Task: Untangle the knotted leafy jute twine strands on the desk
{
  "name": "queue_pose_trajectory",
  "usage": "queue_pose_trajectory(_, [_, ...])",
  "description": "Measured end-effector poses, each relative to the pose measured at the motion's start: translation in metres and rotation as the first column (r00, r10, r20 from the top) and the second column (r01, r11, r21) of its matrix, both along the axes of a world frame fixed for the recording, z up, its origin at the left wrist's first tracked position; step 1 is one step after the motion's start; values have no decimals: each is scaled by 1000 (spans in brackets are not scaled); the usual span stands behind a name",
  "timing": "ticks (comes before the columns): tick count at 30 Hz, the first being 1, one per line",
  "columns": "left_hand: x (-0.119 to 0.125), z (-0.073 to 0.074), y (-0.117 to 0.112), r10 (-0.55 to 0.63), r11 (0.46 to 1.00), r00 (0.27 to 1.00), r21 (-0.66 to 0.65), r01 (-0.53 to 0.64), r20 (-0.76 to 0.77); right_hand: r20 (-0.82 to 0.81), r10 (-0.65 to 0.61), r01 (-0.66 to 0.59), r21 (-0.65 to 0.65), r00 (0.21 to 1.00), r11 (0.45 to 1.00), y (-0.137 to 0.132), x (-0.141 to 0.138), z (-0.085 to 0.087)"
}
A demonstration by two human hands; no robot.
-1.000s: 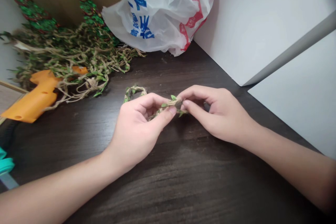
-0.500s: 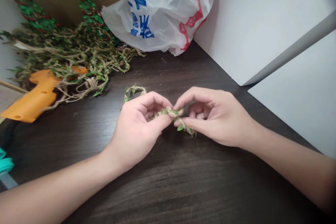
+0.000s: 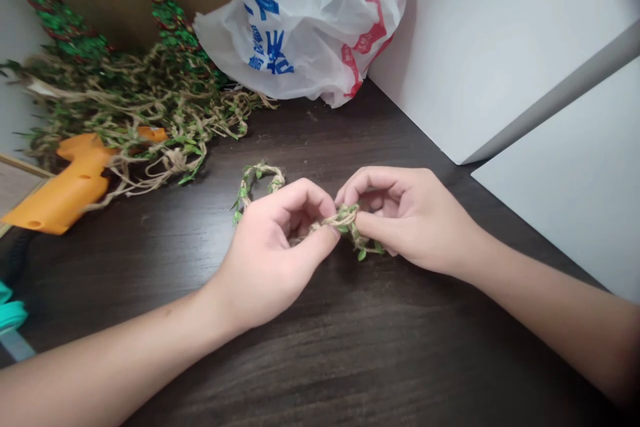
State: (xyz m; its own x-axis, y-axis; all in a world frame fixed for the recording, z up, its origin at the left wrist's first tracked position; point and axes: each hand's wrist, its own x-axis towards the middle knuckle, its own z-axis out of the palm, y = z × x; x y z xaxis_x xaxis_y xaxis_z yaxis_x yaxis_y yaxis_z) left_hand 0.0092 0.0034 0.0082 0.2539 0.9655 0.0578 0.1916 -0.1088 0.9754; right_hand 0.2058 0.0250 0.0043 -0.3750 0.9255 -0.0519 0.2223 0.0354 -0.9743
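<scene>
Two bare hands, one scrap of leafy twine, low over a dark table

Can't see all of it: the short tan jute twine (image 3: 345, 219) with tiny green leaves vanishes inside the curled left hand (image 3: 273, 260). It pops out again past the knuckles as a little loop lying on the dark brown wood-grain table (image 3: 350, 360). The left thumb and forefinger are pinched shut on it, and the right hand (image 3: 420, 220) pinches it just beside them, other fingers tucked in. One loose leafy tail hangs under the right thumb. Off left, one orange plastic glue gun (image 3: 65, 187) sits half buried under a tangled heap of leafy twine (image 3: 140, 100). One teal object (image 3: 10, 313) is cut off by the edge, too little showing to tell what. One white plastic bag with blue and red print (image 3: 310, 20) sits at the back.
</scene>
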Motion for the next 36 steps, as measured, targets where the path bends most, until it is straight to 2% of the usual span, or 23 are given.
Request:
queue_pose_trajectory(5, [3,-1,-1,100,994,994,43,-98,-51,-29,-37,34,-86,999,996,3,0,0])
queue_pose_trajectory(9, [3,-3,-1,104,992,993,74,-100,-63,-67,5,-13,-126,998,992,5,0,2])
queue_pose_trajectory(13, [3,-3,0,108,988,989,123,-95,-98,-70,-17,6,-155,997,988,5,1,2])
queue_pose_trajectory(19, [1,-6,-3,124,980,980,176,-96,-156,-239,-44,-22,-267,970,964,5,4,5])
queue_pose_trajectory(22, [0,-9,-5,173,968,974,209,-140,-146,-274,-68,-27,-329,959,944,5,5,8])
queue_pose_trajectory(28, [-2,-9,-4,303,938,945,214,-273,-120,-331,-39,-129,-469,943,874,3,4,15])
queue_pose_trajectory(36, [0,-5,-3,325,933,939,203,-298,-115,-352,73,-245,-475,933,845,0,3,16])
